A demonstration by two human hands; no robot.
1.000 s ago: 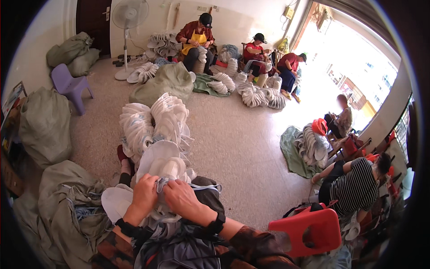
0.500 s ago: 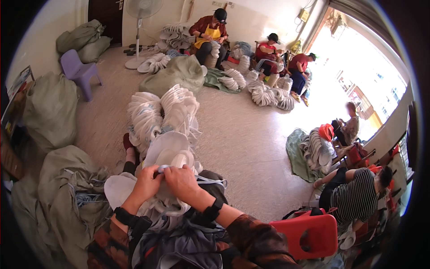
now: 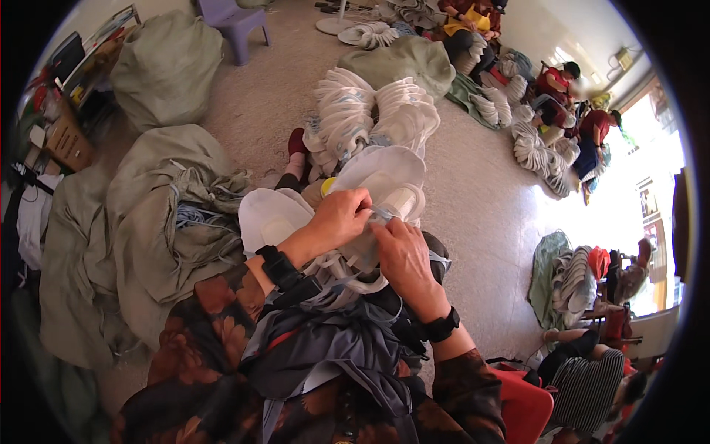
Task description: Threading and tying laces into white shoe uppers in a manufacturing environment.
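Over my lap both hands are closed on a narrow pale blue-grey strip (image 3: 382, 212), which spans the small gap between my fingertips. My left hand (image 3: 342, 217) pinches its upper-left end. Its other end is between the fingers of my right hand (image 3: 403, 255). Just beyond and under the hands lies a large white shoe-shaped piece (image 3: 381, 169) with a raised rim. Another white shoe-shaped piece (image 3: 270, 218) rests to the left of my left hand. More white pieces and loose pale straps below the hands are partly covered by them.
Stacked white shoe-shaped pieces (image 3: 405, 111) stand on the floor ahead. Large grey-green sacks (image 3: 166, 70) are at left, one open with blue cords (image 3: 198, 214). A purple chair (image 3: 235, 26) is behind. A red chair (image 3: 525, 399) stands at lower right. Several people sit working at right.
The view has turned, so the room sits further up and to the right. My hands, close together before, are slightly further apart, with the strip showing between them.
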